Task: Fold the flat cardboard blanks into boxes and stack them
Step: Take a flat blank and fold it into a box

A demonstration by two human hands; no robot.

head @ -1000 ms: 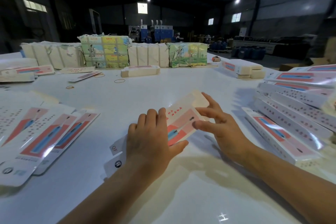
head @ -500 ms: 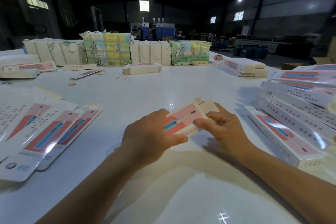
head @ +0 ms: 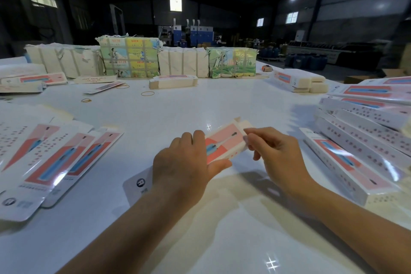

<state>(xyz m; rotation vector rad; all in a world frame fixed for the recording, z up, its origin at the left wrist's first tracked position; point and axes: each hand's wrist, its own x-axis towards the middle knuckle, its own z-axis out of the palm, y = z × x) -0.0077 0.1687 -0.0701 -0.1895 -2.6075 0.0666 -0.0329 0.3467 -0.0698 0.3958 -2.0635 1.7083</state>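
Observation:
A long white cardboard blank (head: pixel 224 143) with a pink panel and a blue toothbrush picture is half opened into a box just above the white table (head: pixel 178 113). My left hand (head: pixel 186 167) grips its middle, thumb under, fingers over the top. My right hand (head: pixel 275 153) pinches the far end near the beige flaps. The blank's near end (head: pixel 139 184) shows below my left wrist. Flat blanks (head: pixel 53 158) lie fanned at the left. Folded boxes (head: pixel 355 140) are stacked at the right.
Wrapped bundles (head: pixel 129 58) of blanks line the table's far edge, with a small strapped stack (head: pixel 173 81) in front. Rubber bands (head: pixel 147 93) lie scattered near them. More boxes (head: pixel 295 80) sit at the far right and more blanks (head: pixel 33 80) at the far left.
The blank lay flat under both hands a second ago. It has since been lifted and squeezed partly open, and my right hand moved from flat beside it to pinching its far end.

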